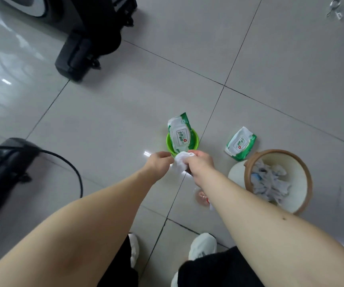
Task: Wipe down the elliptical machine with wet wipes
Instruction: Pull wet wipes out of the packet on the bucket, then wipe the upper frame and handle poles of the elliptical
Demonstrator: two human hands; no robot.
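In the centre of the frame a white wipe [181, 162] is bunched between the left hand [160, 160] and right hand [201, 162]. The fingers of both curl round and pinch it, just above a green bowl [195, 139]. It looks light, limp and damp, probably slippery, and is best pinched at two corners to spread it. The elliptical machine [73, 56] stands upper left.

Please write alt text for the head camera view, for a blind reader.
The left hand and right hand hold a crumpled white wet wipe by a green plastic bowl holding a green-and-white wipe packet. Right of it: a second packet and a brown-rimmed wastebasket of used wipes.
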